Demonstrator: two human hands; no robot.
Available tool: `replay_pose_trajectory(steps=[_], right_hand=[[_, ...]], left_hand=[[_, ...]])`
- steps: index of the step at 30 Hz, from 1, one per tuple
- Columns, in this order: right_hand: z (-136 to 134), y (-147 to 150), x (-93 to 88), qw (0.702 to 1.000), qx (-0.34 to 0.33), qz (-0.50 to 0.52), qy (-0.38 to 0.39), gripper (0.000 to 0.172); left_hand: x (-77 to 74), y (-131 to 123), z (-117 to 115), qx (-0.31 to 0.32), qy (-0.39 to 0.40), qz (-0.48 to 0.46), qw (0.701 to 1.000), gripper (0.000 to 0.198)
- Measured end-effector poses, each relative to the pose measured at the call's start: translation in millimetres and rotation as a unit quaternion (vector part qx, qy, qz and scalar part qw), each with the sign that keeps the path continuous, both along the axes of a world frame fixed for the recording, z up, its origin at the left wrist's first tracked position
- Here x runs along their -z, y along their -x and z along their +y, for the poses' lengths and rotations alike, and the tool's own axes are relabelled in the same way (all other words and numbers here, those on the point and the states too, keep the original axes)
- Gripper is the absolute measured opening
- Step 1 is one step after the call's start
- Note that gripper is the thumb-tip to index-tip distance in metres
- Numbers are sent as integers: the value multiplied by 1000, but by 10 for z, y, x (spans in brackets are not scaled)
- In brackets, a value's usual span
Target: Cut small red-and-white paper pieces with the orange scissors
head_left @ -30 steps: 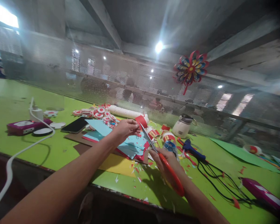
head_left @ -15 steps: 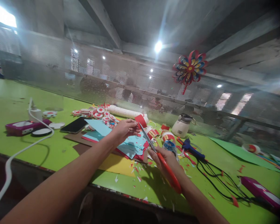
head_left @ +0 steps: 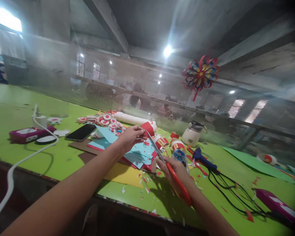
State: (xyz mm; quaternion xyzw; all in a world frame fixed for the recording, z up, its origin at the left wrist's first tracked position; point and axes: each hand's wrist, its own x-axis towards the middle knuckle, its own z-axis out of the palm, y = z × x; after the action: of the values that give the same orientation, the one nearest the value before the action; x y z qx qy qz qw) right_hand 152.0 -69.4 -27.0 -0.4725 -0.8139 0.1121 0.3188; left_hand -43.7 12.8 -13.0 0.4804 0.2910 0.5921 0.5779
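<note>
Left hand (head_left: pixel 131 137) pinching red paper (head_left: pixel 147 127); right hand (head_left: pixel 179 168) gripping scissors (head_left: pixel 171 171), blade tips at paper.

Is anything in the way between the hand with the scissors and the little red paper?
Nothing visible is. From the right hand, the scissors point straight up to the red paper. The left hand holds that paper, its fingertips close beside the blade tips.

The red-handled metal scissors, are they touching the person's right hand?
Touching. The head view shows it: the right hand grips the red-handled metal scissors, whose handle lies against it without a visible gap.
</note>
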Motion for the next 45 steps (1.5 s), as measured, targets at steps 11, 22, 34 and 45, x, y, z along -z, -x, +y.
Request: replay_pose_trajectory(steps=[11,22,34,45], right_hand=[[4,4,-4,1000,-12,16,-16,32],[-16,4,-7,999,-16,35,0,31],[23,-9,27,999,-18,43,13,32],[-9,26,9,999,-17,45,-4,32]], left_hand=[[-20,17,3,17,-29,-12,999,13],[-45,5,-47,22,-23,-9,999,13],[-43,-19,-48,30,-46,-18,998,11],[-30,-5,-38,50,-42,-41,997,10]])
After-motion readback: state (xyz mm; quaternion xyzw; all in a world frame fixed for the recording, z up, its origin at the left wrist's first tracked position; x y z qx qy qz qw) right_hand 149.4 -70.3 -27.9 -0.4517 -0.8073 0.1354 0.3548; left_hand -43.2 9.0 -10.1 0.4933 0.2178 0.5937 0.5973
